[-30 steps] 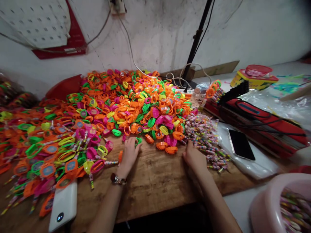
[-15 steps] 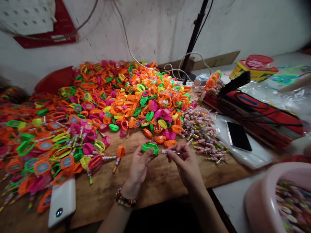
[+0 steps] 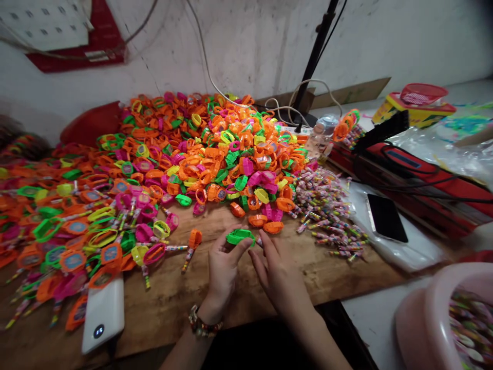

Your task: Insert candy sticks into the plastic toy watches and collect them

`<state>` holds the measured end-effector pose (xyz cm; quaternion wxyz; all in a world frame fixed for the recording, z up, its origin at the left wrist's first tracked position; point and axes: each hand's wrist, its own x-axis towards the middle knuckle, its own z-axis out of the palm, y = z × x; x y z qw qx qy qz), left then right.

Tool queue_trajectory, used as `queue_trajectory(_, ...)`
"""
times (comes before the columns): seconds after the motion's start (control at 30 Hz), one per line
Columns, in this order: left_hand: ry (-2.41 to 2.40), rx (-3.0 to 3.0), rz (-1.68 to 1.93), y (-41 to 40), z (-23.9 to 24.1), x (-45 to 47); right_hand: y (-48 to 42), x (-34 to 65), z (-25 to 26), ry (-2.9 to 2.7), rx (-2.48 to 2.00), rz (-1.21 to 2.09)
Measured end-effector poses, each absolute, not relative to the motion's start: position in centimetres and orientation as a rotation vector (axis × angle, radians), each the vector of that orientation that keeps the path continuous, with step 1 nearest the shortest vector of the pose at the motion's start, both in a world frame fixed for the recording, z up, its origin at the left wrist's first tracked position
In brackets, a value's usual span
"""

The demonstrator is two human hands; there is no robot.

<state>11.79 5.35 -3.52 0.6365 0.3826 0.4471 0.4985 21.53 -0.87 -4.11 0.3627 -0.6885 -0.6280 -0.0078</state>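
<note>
My left hand [image 3: 222,268] pinches a green plastic toy ring [image 3: 239,237] just above the wooden board [image 3: 239,293]. Pressed against that ring from the right, my right hand [image 3: 277,272] has its fingers closed on a small wrapped candy stick [image 3: 259,240] that mostly hides under them. Behind both hands rises a big heap of orange, pink, green and yellow rings [image 3: 215,154]. A pile of wrapped candy sticks [image 3: 325,210] lies to the right of the heap. Rings with sticks fitted [image 3: 77,236] spread across the left.
A white power bank [image 3: 103,314] lies at the board's front left. A black phone [image 3: 386,217] rests on clear plastic at the right, beside a red case [image 3: 419,182]. A pink tub [image 3: 435,318] of candy stands front right. A black stand [image 3: 314,59] and cables rise behind the heap.
A second ago both hands lay on the board at the heap's edge. They lifted a green ring and a candy stick, and have now come together, the right hand closing over the ring's side.
</note>
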Motion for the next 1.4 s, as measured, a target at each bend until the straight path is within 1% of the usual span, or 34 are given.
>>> queue_trajectory(0.1, 1.055, 0.954, 1.144, 4.8, -3.9, 11.9, -0.7, 21.4, -3.5, -1.768, -1.995, -0.363)
queue_trajectory(0.13, 1.072, 0.975, 1.142, 4.6, -4.1, 11.9, -0.7, 21.6, -3.4, -1.815, -2.046, -0.437)
queue_trajectory(0.2, 1.112, 1.009, 1.132, 4.4, -4.7, 11.7, -0.6, 22.0, -3.3, -1.929, -2.058, -0.486)
queue_trajectory(0.3, 1.167, 1.059, 1.112, 4.4, -5.7, 11.1, -0.4, 22.4, -4.4, -2.073, -1.914, -0.411)
queue_trajectory(0.43, 1.238, 1.145, 1.083, 4.9, -7.4, 9.9, 0.3, 21.1, -7.1, -2.036, -1.833, -0.280)
queue_trajectory(0.53, 1.322, 1.226, 1.062, 6.1, -8.8, 8.6, 0.8, 19.7, -8.2, -1.991, -1.902, -0.233)
queue_trajectory(0.63, 1.473, 1.303, 1.098, 8.4, -9.6, 5.9, 0.7, 19.9, -8.1, -1.959, -1.957, -0.186)
queue_trajectory(0.77, 1.734, 1.415, 1.222, 12.2, -9.0, 1.2, -0.3, 23.9, -7.8, -1.784, -2.112, -0.122)
queue_trajectory(0.87, 1.852, 1.531, 1.238, 13.5, -8.2, -0.2, -0.6, 28.2, -8.6, -1.611, -2.347, -0.195)
queue_trajectory(1.0, 1.898, 1.770, 1.160, 12.4, -7.6, 3.4, -0.3, 31.9, -10.4, -1.625, -2.417, -0.199)
queue_trajectory(1.1, 1.810, 1.974, 0.955, 11.4, -7.7, 8.3, 0.1, 32.9, -11.1, -1.646, -2.351, -0.176)
queue_trajectory(1.23, 1.676, 1.929, 0.916, 12.3, -8.3, 13.3, 0.3, 33.3, -11.3, -1.626, -2.197, -0.151)
queue_trajectory(1.4, 1.505, 1.722, 0.988, 14.3, -8.8, 15.1, 0.1, 32.1, -11.0, -1.481, -1.969, -0.107)
